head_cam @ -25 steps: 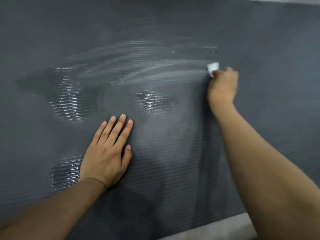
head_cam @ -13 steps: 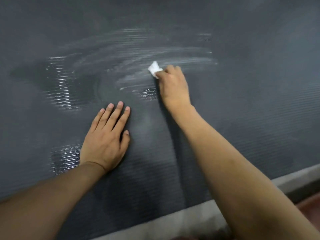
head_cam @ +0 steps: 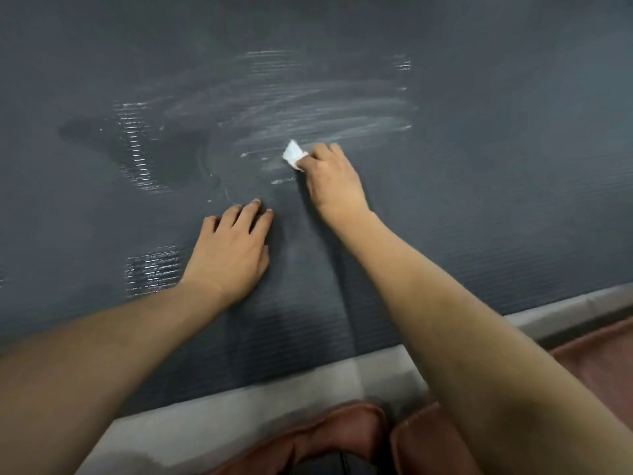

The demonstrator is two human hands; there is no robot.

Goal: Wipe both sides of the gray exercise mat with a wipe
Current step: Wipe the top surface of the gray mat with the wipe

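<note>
Right hand (head_cam: 334,181) is pinching the white wipe (head_cam: 293,155) against the streaky middle of the gray mat (head_cam: 496,173), left hand (head_cam: 230,254) is pressing on it nearby, fingers bent.

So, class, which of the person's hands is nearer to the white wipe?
Right. The right hand pinches the wipe at its fingertips; the left hand rests on the mat, below and left of it, not touching.

A pale floor (head_cam: 219,426) carries the gray mat (head_cam: 513,166), spread flat; a reddish patch (head_cam: 603,368), perhaps a rug, lies beside it.
</note>
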